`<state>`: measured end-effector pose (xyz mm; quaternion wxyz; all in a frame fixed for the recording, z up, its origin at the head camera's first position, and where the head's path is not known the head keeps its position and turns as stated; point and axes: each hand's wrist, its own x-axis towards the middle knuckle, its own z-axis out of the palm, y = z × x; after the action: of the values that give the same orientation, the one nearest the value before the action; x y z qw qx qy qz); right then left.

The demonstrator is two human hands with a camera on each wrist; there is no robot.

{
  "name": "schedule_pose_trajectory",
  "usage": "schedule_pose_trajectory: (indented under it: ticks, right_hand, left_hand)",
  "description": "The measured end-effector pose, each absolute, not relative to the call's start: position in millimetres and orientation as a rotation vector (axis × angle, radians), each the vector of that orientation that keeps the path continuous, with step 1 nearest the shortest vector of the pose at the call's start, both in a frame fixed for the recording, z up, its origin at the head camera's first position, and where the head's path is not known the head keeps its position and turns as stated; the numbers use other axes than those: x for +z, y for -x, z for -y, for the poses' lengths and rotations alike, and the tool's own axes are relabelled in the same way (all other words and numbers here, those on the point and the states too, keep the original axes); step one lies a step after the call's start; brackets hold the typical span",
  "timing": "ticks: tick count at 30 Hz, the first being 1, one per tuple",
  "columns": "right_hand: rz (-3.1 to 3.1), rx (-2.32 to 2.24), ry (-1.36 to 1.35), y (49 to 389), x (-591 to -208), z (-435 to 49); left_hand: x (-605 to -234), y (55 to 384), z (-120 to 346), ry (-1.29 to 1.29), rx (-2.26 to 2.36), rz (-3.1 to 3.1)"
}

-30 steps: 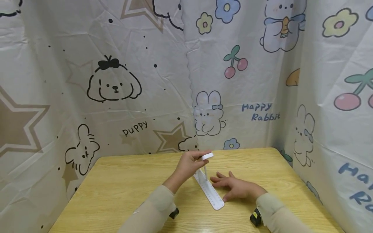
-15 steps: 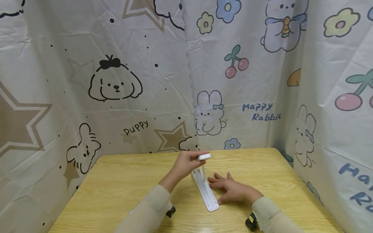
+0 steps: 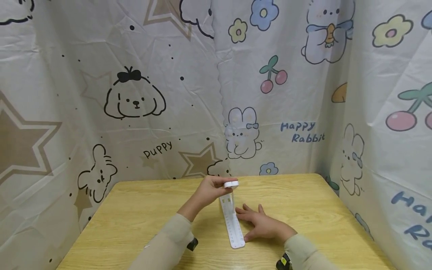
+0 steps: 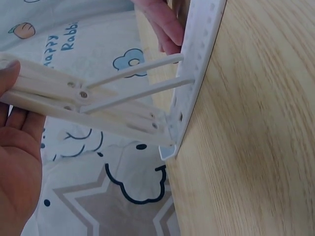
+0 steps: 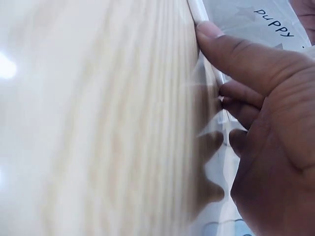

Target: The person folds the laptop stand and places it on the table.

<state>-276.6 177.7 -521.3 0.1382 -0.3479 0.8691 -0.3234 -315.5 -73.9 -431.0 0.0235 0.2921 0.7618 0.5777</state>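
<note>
A white folding stand (image 3: 233, 228) is on the table, its long slotted base bar (image 4: 203, 44) lying flat. From the hinge at its far end, an upper arm (image 4: 54, 109) rises at a slant, with two thin rods (image 4: 140, 93) running between it and the base. My left hand (image 3: 207, 193) pinches the raised end of that arm between thumb and fingers. My right hand (image 3: 261, 223) rests on the table to the right of the base bar, fingers spread. In the right wrist view its thumb touches the bar's edge; whether the other fingertips touch is unclear.
The wooden table (image 3: 152, 210) reaches back to a printed curtain (image 3: 189, 93), which also hangs along both sides. A small black wrist camera (image 3: 192, 244) sits under the left sleeve, and another camera (image 3: 283, 261) under the right.
The stand has turned, its near end shifting left so that the base points more straight toward me. My left hand moved slightly left with the raised arm; my right hand moved left alongside the base.
</note>
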Motion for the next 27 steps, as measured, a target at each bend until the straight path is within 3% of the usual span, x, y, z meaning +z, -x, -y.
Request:
schedule_pose_trajectory:
  ticks: [27]
  right_hand:
    - [-2.626,-0.905,0.878,261.3,-516.2,-147.0]
  left_hand:
    - [-431.3,315.9,89.8,-0.947,1.809,-2.318]
